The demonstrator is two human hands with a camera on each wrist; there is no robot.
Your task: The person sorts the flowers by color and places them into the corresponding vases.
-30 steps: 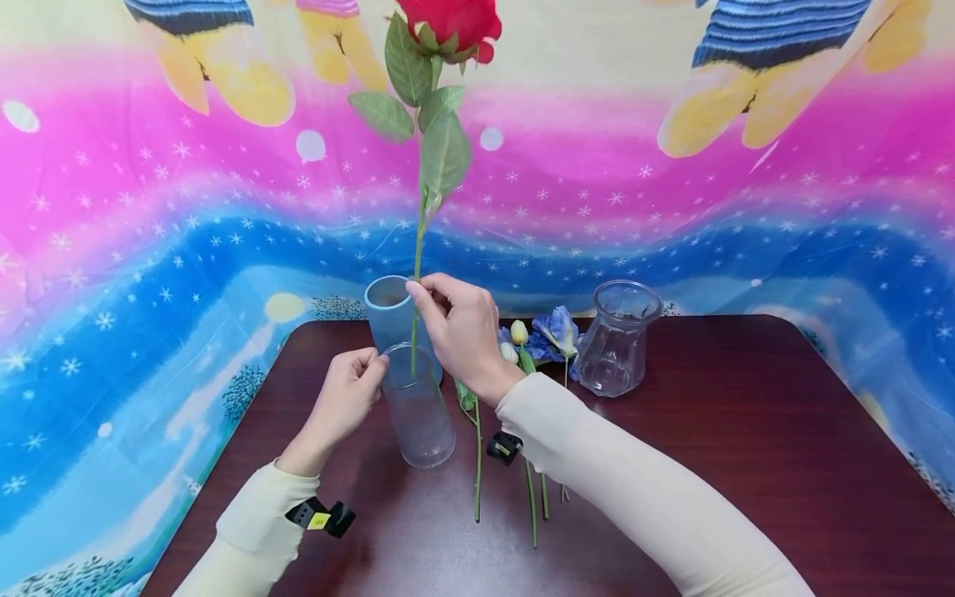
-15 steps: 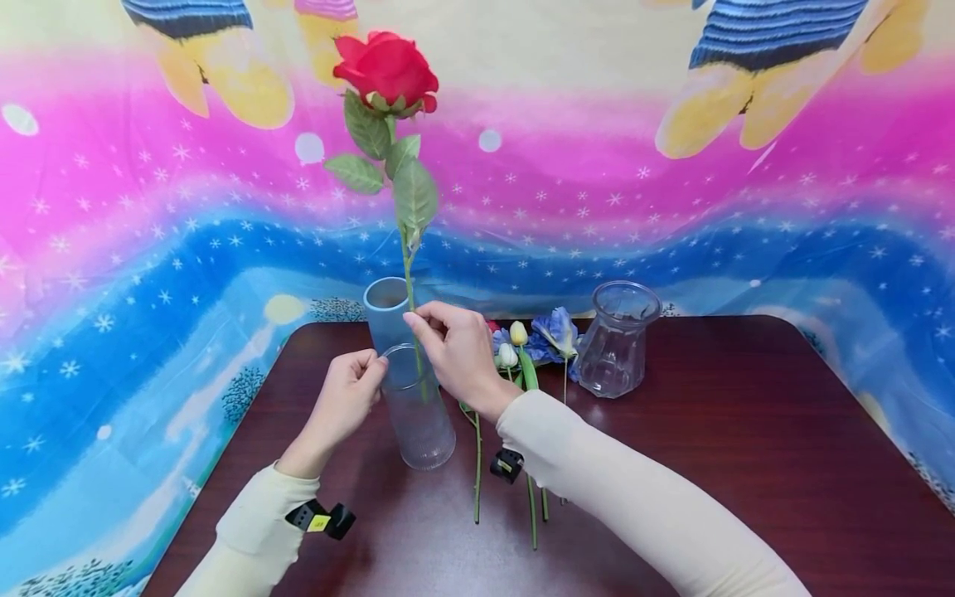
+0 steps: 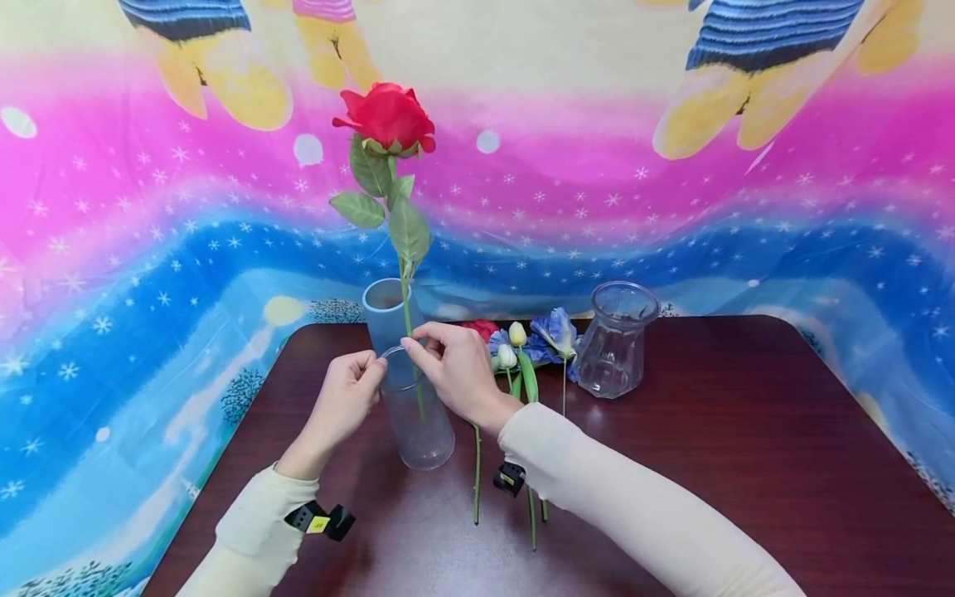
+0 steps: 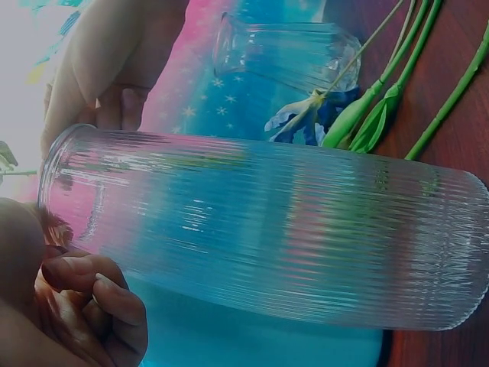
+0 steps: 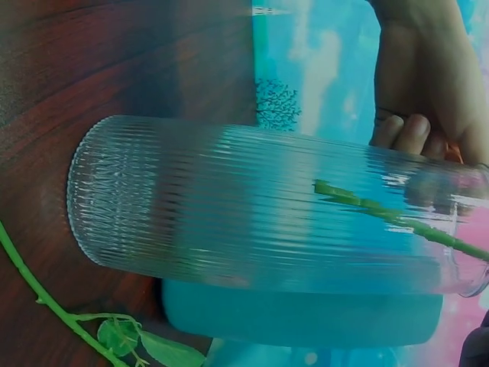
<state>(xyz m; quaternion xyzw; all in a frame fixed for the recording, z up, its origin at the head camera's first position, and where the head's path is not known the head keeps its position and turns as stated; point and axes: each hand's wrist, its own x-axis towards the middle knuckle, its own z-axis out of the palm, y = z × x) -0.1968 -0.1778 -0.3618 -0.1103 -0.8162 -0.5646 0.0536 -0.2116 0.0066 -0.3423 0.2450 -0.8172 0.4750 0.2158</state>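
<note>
A red rose (image 3: 388, 120) stands upright over the ribbed clear glass vase (image 3: 427, 435), its bare stem (image 5: 382, 217) partway down inside. My right hand (image 3: 458, 369) pinches that stem between thumb and forefinger at the vase mouth. At the left of the rim, my left hand (image 3: 345, 398) grips the glass edge between thumb and curled fingers. In the right wrist view the cut stem end hangs inside the glass, well above its base. Directly behind the clear vase stands a blue vase (image 3: 384, 319), partly hidden by it.
Several flowers lie right of the vase: a yellow tulip (image 3: 518, 334), a white tulip (image 3: 506, 356), a blue-purple flower (image 3: 558, 332) and another red flower (image 3: 481, 328). A flared clear glass vase (image 3: 615, 356) stands beyond them near the back edge of the dark wooden table (image 3: 716, 439).
The rose has come down and slightly left, its stem sinking deeper into the ribbed vase. My right hand has lowered with it to the rim. The left hand has stayed in place.
</note>
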